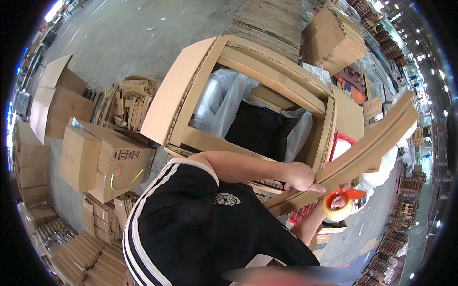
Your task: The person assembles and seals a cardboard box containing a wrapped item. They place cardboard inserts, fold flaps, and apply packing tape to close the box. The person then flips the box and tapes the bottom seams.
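Observation:
A long folded cardboard strip [367, 144] slants from in front of my body up to the far right. My left hand [301, 177] grips its near edge, with the index finger stretched along it. Below the strip, my right hand [339, 202] holds an orange tape dispenser [352, 194] carrying a roll of clear tape [336, 212]. Beyond my left forearm stands a large open cardboard box [187, 102]. Inside it, translucent plastic wrapping [224, 102] surrounds a black object [260, 127] whose kind I cannot make out.
Closed cardboard boxes [121, 155] and a crate of wood pieces [136, 102] stand at the left. Stacked flat cardboard [81, 257] lies at the lower left. A wooden pallet [267, 24] and another carton [334, 40] are beyond the box. A red crate [301, 213] sits below the strip.

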The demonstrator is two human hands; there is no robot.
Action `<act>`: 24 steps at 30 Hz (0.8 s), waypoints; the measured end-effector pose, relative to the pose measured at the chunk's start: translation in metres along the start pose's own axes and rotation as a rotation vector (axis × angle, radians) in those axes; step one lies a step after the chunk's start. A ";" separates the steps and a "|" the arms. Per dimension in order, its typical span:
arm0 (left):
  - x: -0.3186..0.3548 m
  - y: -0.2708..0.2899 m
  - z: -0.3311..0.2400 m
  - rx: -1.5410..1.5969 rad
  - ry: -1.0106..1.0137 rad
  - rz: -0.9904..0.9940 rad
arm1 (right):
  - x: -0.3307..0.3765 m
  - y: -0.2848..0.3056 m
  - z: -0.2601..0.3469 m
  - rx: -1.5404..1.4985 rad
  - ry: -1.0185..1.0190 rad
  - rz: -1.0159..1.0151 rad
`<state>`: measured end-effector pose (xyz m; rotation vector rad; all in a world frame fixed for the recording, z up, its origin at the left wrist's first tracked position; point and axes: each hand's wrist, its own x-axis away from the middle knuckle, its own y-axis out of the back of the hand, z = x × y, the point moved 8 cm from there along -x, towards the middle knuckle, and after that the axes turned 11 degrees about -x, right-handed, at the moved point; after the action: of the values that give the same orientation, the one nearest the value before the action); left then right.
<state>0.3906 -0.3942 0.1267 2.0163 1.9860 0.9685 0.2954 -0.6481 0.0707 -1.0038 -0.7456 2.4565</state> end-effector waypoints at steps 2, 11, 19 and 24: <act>0.014 0.024 0.005 -0.016 0.012 -0.199 | -0.001 -0.006 -0.011 -0.030 0.030 0.010; 0.119 0.180 0.176 -0.251 0.093 -1.024 | 0.057 -0.042 -0.153 -0.231 -0.434 -0.218; 0.242 0.360 0.421 -0.699 0.879 -1.292 | 0.074 -0.107 -0.205 -0.035 -0.622 -0.134; 0.199 0.316 0.485 -0.617 0.970 -0.979 | 0.088 -0.094 -0.218 -0.159 -0.669 -0.233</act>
<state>0.8985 -0.0842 -0.0184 0.0946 2.1448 2.0255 0.4081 -0.4569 -0.0503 -0.0931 -1.1962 2.5435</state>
